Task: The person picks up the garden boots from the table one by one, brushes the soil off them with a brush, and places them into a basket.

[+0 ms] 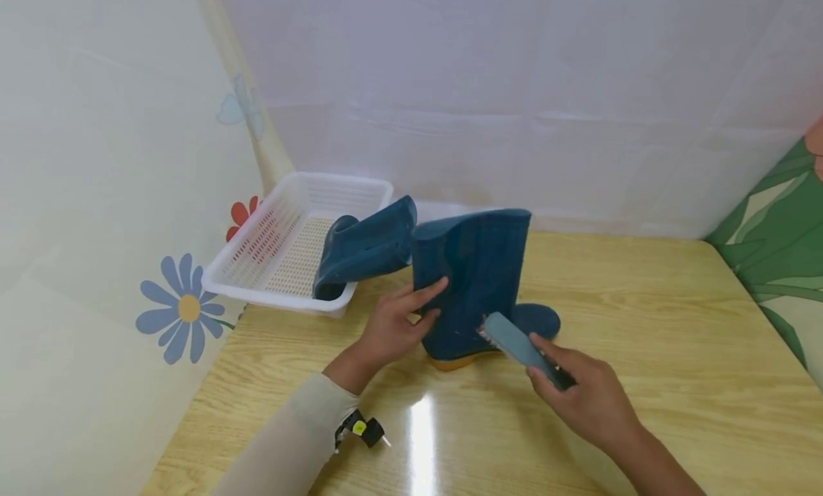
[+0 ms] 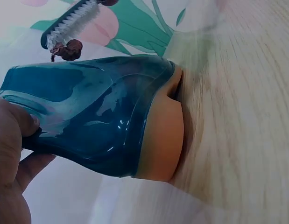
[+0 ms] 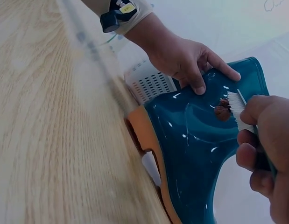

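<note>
A dark blue rubber boot [image 1: 472, 281] with an orange sole [image 2: 163, 135] stands upright on the table, toe pointing right. My left hand [image 1: 395, 321] holds its shaft from the left, thumb and index finger on the near side and the other fingers partly hidden behind. In my right hand [image 1: 585, 392] is a scrub brush [image 1: 517, 342] with a grey-blue back, gripped by its handle. White bristles [image 3: 238, 109] face the boot's shaft. A brown, crumpled clump [image 3: 222, 109] sits at the bristle tips, close against the boot's side.
Behind and left of my left hand, a white plastic basket [image 1: 276, 296] holds a second blue boot [image 1: 366, 246], lying tilted with its shaft over the rim. The wood-grain table [image 1: 643, 324] meets a pale cloth backdrop [image 1: 450, 88]. A small camera [image 1: 366, 430] is strapped to my left wrist.
</note>
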A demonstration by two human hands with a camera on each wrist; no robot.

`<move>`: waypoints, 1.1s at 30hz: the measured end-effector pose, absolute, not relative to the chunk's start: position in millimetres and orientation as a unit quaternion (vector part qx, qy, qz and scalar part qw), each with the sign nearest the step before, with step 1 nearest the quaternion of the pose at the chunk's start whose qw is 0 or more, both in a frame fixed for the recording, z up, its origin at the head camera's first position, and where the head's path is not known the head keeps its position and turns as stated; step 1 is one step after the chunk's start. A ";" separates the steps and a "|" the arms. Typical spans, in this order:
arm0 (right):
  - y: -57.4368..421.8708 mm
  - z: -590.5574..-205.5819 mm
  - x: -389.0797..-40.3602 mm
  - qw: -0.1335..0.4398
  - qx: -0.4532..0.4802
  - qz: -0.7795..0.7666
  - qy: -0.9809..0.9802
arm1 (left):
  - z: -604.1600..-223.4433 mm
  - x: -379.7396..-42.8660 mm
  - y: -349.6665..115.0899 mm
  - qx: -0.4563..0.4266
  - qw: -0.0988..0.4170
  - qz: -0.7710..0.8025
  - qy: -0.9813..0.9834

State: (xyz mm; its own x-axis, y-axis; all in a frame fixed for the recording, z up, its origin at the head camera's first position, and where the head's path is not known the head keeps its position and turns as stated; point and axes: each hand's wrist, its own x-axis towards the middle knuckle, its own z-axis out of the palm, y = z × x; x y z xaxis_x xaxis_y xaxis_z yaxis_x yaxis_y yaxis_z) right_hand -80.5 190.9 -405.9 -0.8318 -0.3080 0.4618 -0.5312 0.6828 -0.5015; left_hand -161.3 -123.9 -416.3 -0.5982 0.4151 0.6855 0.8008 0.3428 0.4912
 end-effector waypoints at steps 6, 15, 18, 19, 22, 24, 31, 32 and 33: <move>198.4 -408.6 -76.2 0.122 0.234 0.335 -0.904 | -418.3 -161.2 -118.4 -0.400 0.287 -0.411 -0.767; 209.4 -416.4 -73.7 0.066 0.223 0.326 -0.916 | -409.7 -158.1 -110.3 -0.410 0.333 -0.377 -0.761; 211.4 -419.4 -74.2 0.067 0.224 0.325 -0.917 | -408.0 -158.1 -108.9 -0.411 0.341 -0.368 -0.761; 211.8 -420.5 -74.5 0.067 0.224 0.325 -0.916 | -407.2 -157.9 -108.4 -0.412 0.342 -0.366 -0.761; 212.9 -422.7 -75.3 0.065 0.225 0.329 -0.915 | -406.6 -158.4 -107.6 -0.415 0.351 -0.360 -0.759; 213.5 -423.4 -75.5 0.065 0.225 0.331 -0.914 | -406.2 -158.3 -107.2 -0.415 0.355 -0.359 -0.757; 216.3 -425.9 -77.1 0.042 0.215 0.326 -0.920 | -402.6 -157.9 -106.4 -0.410 0.382 -0.351 -0.750; 216.6 -426.1 -77.3 0.036 0.213 0.326 -0.920 | -401.5 -158.0 -105.9 -0.410 0.387 -0.350 -0.748; 217.1 -426.1 -77.5 0.027 0.212 0.325 -0.921 | -400.3 -158.1 -105.4 -0.412 0.391 -0.351 -0.745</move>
State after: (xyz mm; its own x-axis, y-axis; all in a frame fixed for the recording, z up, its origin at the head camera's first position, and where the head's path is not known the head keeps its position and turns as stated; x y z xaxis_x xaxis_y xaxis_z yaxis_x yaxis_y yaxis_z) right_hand -77.5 217.1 -426.1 -0.9089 -0.3729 0.1868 -0.4075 0.6988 -0.5879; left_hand -158.1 -105.4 -400.3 -0.3554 0.3390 0.8711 0.8875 0.4147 0.2007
